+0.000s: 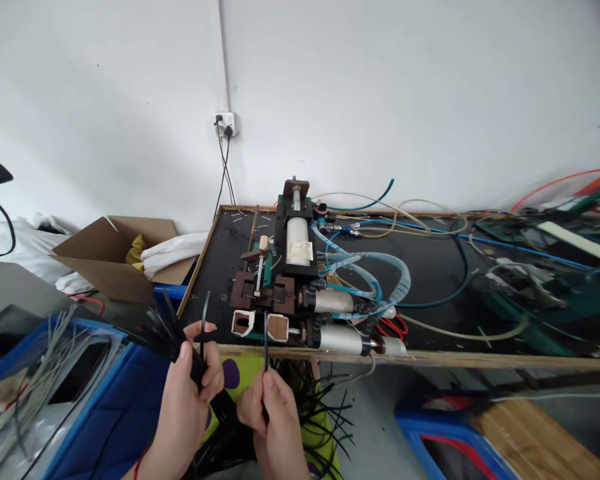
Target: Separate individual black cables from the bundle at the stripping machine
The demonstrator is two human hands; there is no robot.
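My left hand [190,393] is closed round a bundle of black cable ties [173,330] that fans up and to the left. My right hand [273,413] pinches a single black cable tie [265,340], held upright with its tip just below the white slot [278,327] at the front of a small pneumatic machine [290,280] on the black bench [220,253]. More loose black ties [325,413] lie in my lap over yellow-green cloth.
Blue and clear air hoses [370,267] and cables sprawl over the bench to the right. An open cardboard box [115,257] stands at left. Blue crates [100,407] sit on both sides below. A wall socket [226,123] is above.
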